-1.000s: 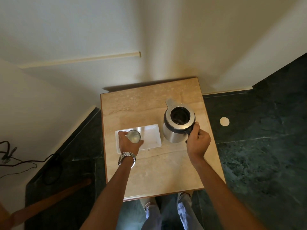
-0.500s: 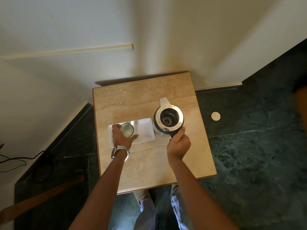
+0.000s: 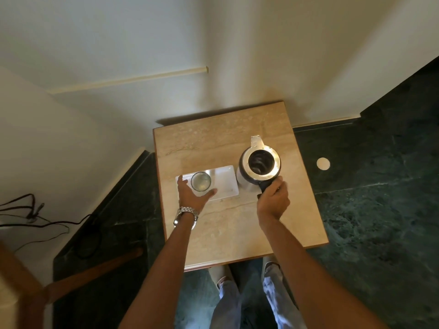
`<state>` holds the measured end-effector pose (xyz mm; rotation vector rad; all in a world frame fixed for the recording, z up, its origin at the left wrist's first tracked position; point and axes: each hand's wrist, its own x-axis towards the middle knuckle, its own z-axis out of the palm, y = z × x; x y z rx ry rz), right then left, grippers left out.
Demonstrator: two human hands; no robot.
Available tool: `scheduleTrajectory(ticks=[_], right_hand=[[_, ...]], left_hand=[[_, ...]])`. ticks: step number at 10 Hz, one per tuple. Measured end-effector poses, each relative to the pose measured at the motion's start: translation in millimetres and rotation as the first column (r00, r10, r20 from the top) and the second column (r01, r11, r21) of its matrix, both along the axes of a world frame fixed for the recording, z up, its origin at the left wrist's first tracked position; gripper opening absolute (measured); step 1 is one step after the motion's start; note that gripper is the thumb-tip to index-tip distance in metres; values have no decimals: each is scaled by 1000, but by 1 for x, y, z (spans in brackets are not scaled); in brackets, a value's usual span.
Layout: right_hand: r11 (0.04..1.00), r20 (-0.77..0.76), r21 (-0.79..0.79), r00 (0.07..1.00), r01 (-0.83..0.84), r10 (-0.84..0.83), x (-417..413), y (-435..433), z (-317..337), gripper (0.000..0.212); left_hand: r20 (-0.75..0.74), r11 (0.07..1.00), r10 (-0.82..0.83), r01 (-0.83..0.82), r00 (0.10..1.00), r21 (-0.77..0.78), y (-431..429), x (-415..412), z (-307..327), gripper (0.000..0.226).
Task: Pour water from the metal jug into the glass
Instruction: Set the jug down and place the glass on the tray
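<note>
A clear glass (image 3: 200, 184) stands upright on the left part of a white rectangular tray (image 3: 226, 184). My left hand (image 3: 192, 197), with a metal watch on the wrist, is on the glass's near side with fingers spread; the forefinger lies to its left and the thumb to its right, and neither clearly grips it. The metal jug (image 3: 259, 168) stands upright just right of the tray, lidless, with its spout pointing away from me. My right hand (image 3: 273, 200) is closed on the jug's black handle at its near side.
Everything sits on a small beige stone table (image 3: 213, 143) against a white wall. Dark green floor surrounds it, with a white disc (image 3: 323, 163) to the right. Black cables (image 3: 35, 214) and a wooden bar (image 3: 95, 269) lie at the left. My legs are below the table's near edge.
My left hand has loosened from the glass and spread its fingers. My right hand keeps hold of the jug's handle, and the jug stays upright beside the tray.
</note>
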<state>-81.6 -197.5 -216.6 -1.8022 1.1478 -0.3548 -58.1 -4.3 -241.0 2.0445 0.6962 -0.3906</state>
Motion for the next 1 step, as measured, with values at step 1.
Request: scheduleTrajectory(ticks=[1], right_hand=[[991, -63, -127, 997, 40, -48, 9, 5, 25, 35]], left_hand=[[27, 998, 12, -13, 1000, 59, 22, -2, 28, 129]])
